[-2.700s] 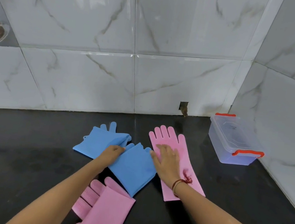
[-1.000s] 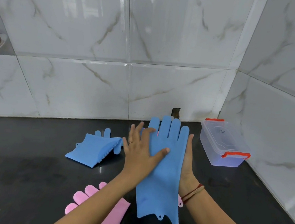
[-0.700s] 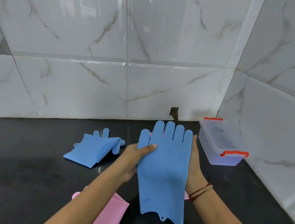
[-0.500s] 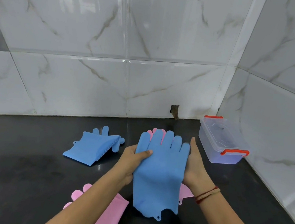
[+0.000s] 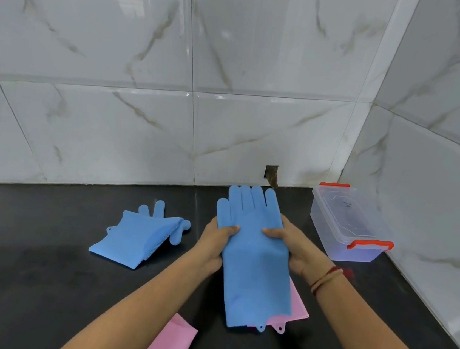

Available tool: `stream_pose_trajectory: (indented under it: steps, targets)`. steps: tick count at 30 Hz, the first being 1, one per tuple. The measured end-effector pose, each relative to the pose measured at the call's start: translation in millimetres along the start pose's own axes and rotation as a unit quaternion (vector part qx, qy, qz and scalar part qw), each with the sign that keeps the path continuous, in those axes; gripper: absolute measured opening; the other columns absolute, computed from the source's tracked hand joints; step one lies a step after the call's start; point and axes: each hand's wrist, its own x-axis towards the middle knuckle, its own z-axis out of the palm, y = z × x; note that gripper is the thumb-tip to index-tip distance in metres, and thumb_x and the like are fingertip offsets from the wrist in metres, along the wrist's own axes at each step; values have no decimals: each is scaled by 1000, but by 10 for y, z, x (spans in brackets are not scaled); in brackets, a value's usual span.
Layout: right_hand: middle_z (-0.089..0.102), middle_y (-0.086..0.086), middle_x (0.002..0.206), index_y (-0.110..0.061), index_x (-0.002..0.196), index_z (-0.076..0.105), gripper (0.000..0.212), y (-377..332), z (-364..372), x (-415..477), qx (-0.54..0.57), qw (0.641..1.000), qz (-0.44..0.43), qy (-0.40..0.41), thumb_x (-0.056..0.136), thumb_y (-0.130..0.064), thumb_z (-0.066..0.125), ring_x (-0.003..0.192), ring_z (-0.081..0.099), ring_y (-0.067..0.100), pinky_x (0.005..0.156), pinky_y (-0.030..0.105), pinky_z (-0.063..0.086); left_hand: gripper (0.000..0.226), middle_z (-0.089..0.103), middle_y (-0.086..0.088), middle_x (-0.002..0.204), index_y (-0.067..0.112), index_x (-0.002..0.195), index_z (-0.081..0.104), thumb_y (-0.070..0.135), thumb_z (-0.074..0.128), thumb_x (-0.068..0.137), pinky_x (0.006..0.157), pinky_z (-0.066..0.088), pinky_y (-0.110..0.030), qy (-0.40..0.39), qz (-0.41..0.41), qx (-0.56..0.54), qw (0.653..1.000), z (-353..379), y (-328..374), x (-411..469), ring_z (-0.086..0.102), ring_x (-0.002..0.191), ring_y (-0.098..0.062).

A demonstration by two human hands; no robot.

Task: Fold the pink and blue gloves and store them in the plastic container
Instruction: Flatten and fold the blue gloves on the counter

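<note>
My left hand [image 5: 213, 247] and right hand [image 5: 296, 248] hold the blue glove [image 5: 256, 263], fingers [image 5: 231, 228] pinching its edges, over what's probably a pink glove [image 5: 298, 305]. Folding step; next, double it over.

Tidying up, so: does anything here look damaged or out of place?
Yes: a small square hole at the bottom of the wall tile, left of the plastic container, shows rough brown material inside.
</note>
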Motion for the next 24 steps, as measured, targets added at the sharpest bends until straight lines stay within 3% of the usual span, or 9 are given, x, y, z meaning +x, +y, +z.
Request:
stream_pose_trajectory:
  steps: [2, 6, 10, 14, 18, 21, 24]
  targets:
    - [65, 9, 112, -17, 120, 53, 34, -24, -63, 205, -10, 999, 21, 43, 89, -3, 55, 96, 65, 30, 74, 42, 57, 33, 67, -11, 115, 15, 124, 56, 6, 56, 92, 72, 57, -40, 28, -41, 23, 999, 50, 15, 175, 66, 98, -28]
    - [57, 23, 127, 3, 124, 50, 35, 261, -259, 483, -85, 990, 56, 97, 90, 2, 51, 106, 59, 33, 96, 47, 48, 28, 65, -11, 117, 6, 123, 56, 11, 52, 95, 65, 55, -34, 54, -122, 98, 986, -34, -132, 400, 65, 95, -23]
    - [59, 11, 119, -11, 114, 51, 27, 486, -351, 578, -139, 980, 16, 143, 88, -6, 58, 98, 62, 24, 79, 34, 54, 32, 62, -9, 121, 9, 126, 50, 16, 53, 95, 63, 55, -32, 84, -90, 163, 979, -126, -275, 516, 64, 98, -23]
    - [59, 3, 112, -18, 112, 53, 25, 476, -321, 672, -218, 963, -26, 155, 89, -7, 53, 101, 60, 23, 84, 36, 53, 29, 64, -7, 119, 11, 125, 51, 17, 52, 97, 64, 57, -31, 60, -82, 172, 980, -154, -283, 514, 65, 98, -21]
    - [58, -8, 106, -32, 106, 53, 24, 418, -248, 686, -223, 963, -89, 124, 93, -12, 50, 95, 60, 11, 73, 22, 52, 25, 62, 1, 114, 22, 124, 46, 18, 47, 99, 68, 58, -33, 41, -52, 168, 984, -177, -257, 494, 64, 99, -18]
    - [59, -6, 112, -32, 111, 54, 24, 380, -224, 714, -219, 961, -121, 117, 94, -15, 50, 103, 59, 13, 88, 31, 52, 27, 57, 9, 113, 35, 124, 39, 22, 42, 100, 67, 58, -33, 26, -13, 195, 980, -141, -237, 480, 62, 98, -12]
    - [57, -1, 115, -22, 118, 52, 25, 400, -257, 742, -222, 957, -110, 152, 94, -14, 50, 100, 59, 17, 88, 33, 50, 26, 58, 8, 108, 28, 124, 40, 19, 43, 100, 66, 59, -34, 35, -23, 209, 977, -136, -248, 513, 62, 94, -13]
